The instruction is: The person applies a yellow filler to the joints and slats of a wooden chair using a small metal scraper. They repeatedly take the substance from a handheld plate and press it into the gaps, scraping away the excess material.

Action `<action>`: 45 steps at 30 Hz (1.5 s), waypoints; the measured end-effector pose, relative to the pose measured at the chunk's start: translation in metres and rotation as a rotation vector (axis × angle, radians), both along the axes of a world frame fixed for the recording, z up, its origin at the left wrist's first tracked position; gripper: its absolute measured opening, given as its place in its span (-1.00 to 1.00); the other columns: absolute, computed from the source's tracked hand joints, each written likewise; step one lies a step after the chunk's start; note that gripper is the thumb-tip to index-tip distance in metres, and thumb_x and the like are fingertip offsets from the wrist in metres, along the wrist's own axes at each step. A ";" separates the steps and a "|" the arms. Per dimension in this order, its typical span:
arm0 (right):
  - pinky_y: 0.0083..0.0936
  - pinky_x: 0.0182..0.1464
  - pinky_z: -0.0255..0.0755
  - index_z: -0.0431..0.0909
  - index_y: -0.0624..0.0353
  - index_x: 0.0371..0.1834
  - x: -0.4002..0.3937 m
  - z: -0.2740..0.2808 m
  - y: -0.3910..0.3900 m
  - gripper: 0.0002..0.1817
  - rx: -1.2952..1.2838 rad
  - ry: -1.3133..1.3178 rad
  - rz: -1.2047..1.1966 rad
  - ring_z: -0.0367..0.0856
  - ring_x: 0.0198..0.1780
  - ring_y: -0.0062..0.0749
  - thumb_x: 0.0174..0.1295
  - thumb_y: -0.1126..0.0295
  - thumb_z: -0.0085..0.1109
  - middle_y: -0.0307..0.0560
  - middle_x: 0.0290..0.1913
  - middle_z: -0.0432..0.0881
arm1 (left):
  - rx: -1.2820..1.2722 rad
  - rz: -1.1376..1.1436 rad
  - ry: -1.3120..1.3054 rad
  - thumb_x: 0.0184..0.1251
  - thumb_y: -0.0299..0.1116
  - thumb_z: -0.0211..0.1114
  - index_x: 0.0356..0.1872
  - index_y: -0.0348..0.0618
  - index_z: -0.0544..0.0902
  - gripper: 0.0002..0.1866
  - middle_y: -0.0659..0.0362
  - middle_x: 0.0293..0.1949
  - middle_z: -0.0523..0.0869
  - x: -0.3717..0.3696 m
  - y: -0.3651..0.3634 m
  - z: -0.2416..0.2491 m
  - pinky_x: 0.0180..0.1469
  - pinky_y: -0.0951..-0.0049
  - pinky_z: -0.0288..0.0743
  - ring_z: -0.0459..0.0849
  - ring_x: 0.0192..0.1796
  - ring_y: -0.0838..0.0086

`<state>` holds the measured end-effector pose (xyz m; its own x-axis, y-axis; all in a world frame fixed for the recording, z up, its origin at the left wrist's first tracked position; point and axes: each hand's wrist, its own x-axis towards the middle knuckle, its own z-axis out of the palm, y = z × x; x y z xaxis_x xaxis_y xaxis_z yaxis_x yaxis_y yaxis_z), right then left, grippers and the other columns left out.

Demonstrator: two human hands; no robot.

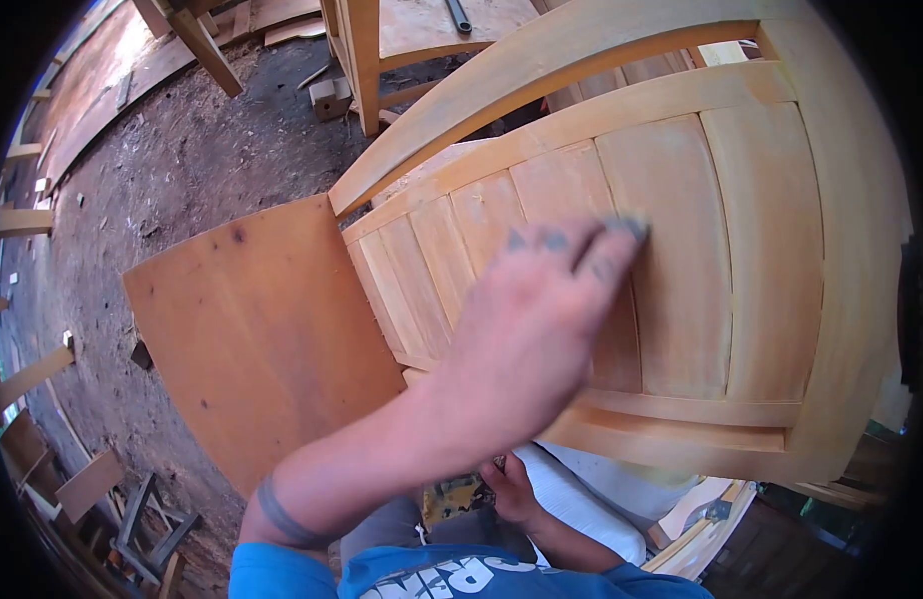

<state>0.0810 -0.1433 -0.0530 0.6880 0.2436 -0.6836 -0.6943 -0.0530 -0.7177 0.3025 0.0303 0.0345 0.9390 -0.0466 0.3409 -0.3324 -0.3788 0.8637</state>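
Observation:
My left hand is over the slatted wooden panel, its fingers curled and blurred by motion. Grey stains mark the fingertips, which are at the surface of a middle slat. Whatever they pinch is too smeared to make out. The panel has upright slats inside a pale frame, with pale streaks on the wood. Lower down, close to my body, my right hand has its fingers bent beside a yellow, dark-stained object. Part of that hand's grip is hidden, and I cannot make out what it holds.
A flat brown board adjoins the panel's left end. A curved rail runs above the slats. Behind are a wooden leg and a dark-handled tool. Wood scraps lie on the dirt floor. A white sack is below the panel.

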 end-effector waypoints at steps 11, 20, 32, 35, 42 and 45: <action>-0.69 -0.14 0.29 0.42 0.22 -0.10 -0.001 -0.003 -0.008 -0.73 0.072 0.086 -0.025 0.39 -0.28 -0.72 0.42 0.20 0.02 -0.29 -0.33 0.51 | 0.095 -0.208 0.205 -0.04 -0.75 0.17 0.11 -0.20 0.55 -0.44 -0.06 0.01 0.63 -0.023 0.018 -0.013 0.10 0.18 0.50 0.61 0.06 0.01; -0.66 -0.07 0.27 0.42 0.25 -0.09 0.000 -0.002 -0.010 -0.77 0.112 0.104 -0.114 0.39 -0.23 -0.66 0.40 0.29 0.01 -0.24 -0.27 0.51 | -0.147 0.212 0.270 0.22 -0.76 0.07 0.11 -0.22 0.58 -0.56 -0.02 0.01 0.68 -0.001 0.055 -0.092 0.10 0.41 0.50 0.66 0.06 0.34; -0.59 -0.09 0.29 0.43 0.26 -0.11 -0.005 -0.011 -0.016 -0.73 0.034 0.053 -0.017 0.38 -0.22 -0.60 0.37 0.25 0.05 -0.24 -0.27 0.47 | -0.074 0.239 0.226 0.12 -0.73 0.07 0.12 -0.25 0.56 -0.52 -0.09 0.06 0.64 -0.001 0.042 -0.081 0.16 0.31 0.50 0.64 0.10 0.09; -0.32 0.04 0.51 0.26 0.23 0.16 -0.016 -0.033 -0.035 -0.61 0.157 0.044 -0.053 0.56 0.03 -0.32 0.41 0.24 0.02 0.01 -0.01 0.54 | -0.055 0.039 0.174 -0.01 -0.73 0.06 0.13 -0.17 0.55 -0.43 -0.06 0.12 0.59 -0.032 0.015 -0.055 0.20 0.18 0.44 0.56 0.15 0.03; -0.26 0.04 0.30 0.34 0.27 0.16 0.001 -0.041 -0.039 -0.44 -0.101 -0.204 0.268 0.38 -0.01 0.00 0.32 0.01 0.07 0.21 0.02 0.37 | -0.186 0.277 0.279 0.12 -0.68 0.05 0.12 -0.20 0.56 -0.52 -0.06 0.02 0.63 0.011 0.059 -0.071 0.20 0.22 0.43 0.56 0.12 0.07; -0.17 0.20 0.26 0.32 0.36 0.21 0.006 -0.047 -0.037 -0.52 -0.155 -0.361 0.313 0.39 0.11 0.12 0.42 0.18 -0.05 0.32 0.09 0.37 | -0.124 0.234 0.198 0.10 -0.71 0.06 0.11 -0.15 0.53 -0.50 -0.03 0.06 0.59 -0.004 0.019 -0.088 0.19 0.20 0.43 0.52 0.16 0.03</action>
